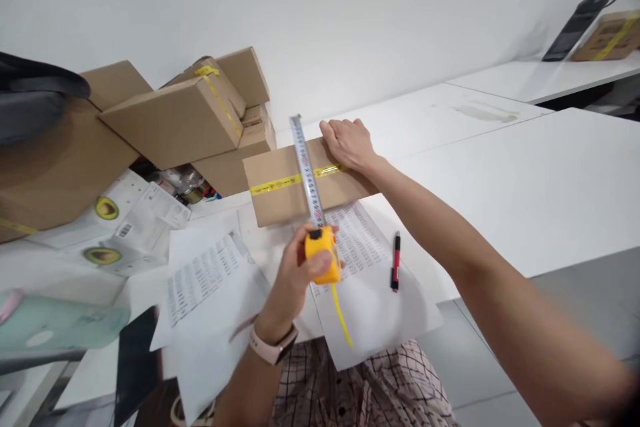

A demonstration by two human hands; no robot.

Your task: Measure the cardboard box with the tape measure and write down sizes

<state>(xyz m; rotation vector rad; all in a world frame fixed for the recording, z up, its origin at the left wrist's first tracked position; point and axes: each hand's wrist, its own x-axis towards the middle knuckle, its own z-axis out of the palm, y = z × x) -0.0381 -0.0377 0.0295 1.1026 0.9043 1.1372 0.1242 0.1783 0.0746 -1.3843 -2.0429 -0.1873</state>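
My left hand (295, 273) is closed around a yellow tape measure (324, 255), with the thumb on its side. The metal blade (308, 177) is pulled out away from me and runs across a brown cardboard box (277, 170), its hooked end past the far edge. A yellow strap hangs from the case. Yellow printed tape runs along the box. At the box's right end lies my right hand (351, 141), fingers curled over the far edge and gripping it. Under and in front of the box are printed sheets (370, 307); a red and black pen (396, 261) rests on them.
Cardboard boxes (175, 117) are piled at the left against the wall. Below them are white avocado-print boxes (120, 227), more printed sheets (200, 313) and a mint green bottle (60, 323). A dark bottle (575, 25) and a taped box (607, 37) stand far right.
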